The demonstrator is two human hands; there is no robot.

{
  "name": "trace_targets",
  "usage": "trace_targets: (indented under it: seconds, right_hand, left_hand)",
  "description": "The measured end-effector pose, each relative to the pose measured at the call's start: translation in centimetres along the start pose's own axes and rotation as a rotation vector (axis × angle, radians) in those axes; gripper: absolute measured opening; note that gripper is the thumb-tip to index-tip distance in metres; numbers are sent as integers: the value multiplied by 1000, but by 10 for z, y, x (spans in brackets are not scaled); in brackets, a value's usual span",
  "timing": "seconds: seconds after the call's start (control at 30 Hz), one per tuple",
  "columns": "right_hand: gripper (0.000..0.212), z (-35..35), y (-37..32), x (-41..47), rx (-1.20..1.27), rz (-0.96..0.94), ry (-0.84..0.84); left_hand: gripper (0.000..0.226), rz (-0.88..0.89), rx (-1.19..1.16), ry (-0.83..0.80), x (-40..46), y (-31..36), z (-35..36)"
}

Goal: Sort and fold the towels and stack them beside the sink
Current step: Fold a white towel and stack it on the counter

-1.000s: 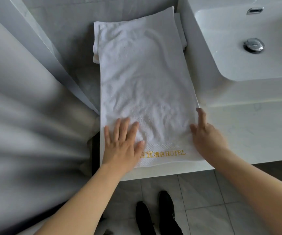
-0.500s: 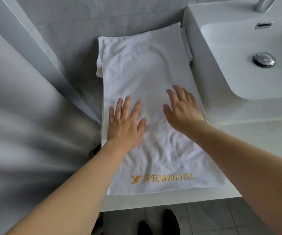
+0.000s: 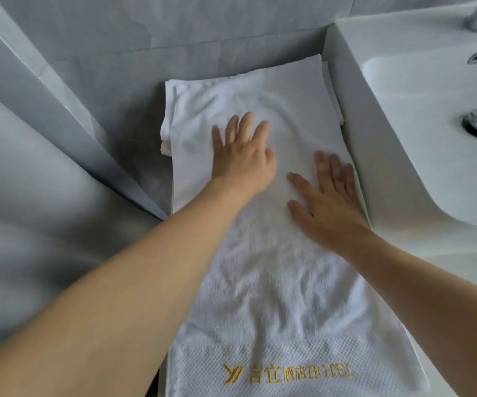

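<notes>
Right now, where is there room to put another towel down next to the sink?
Bare counter shows on the near side of the sink, right of the towel. The strip between wall and sink is crowded: towel, with both hands, left and right, flat on it.

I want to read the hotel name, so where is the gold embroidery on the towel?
In the head view the gold embroidery sits on the waffle-textured band at the towel's near end, bottom centre, nearer than both hands.

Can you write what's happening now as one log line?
left hand: flat on towel | right hand: flat on towel | towel: spread beside sink
</notes>
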State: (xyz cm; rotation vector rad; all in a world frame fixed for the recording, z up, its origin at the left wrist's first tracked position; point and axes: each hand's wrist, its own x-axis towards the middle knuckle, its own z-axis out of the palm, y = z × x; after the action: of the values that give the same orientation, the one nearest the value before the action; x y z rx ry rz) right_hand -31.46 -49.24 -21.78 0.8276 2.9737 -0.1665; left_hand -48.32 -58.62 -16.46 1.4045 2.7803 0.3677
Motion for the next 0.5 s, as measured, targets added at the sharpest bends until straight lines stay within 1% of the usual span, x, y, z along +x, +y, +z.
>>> trace_targets:
  seconds: [0.03,0.1,0.17,0.23,0.33,0.4,0.5]
  right_hand:
    - [67,1,0,1,17,16,-21]
    - [71,2,0,2,49,35,-52]
    - [74,2,0,3,58,37,-48]
    - [78,2,0,3,52,29,-37]
    - [80,1,0,4,47,1,-38]
    - [78,2,0,3,35,-17,-35]
    - [75,1,1,3,54,-37,-35]
  left_hand:
    - [50,85,-51,7,24,4,-2]
    - [43,224,-163,-45,63,9,-3]
    - [38,274,-182,-97,92,12,2]
    - [43,242,-145,-184,110,15,10]
    - [62,151,55,-401,122,21,22]
    - [67,142,112,-427,131,29,23]
    - [65,159,129,-406,145,42,25]
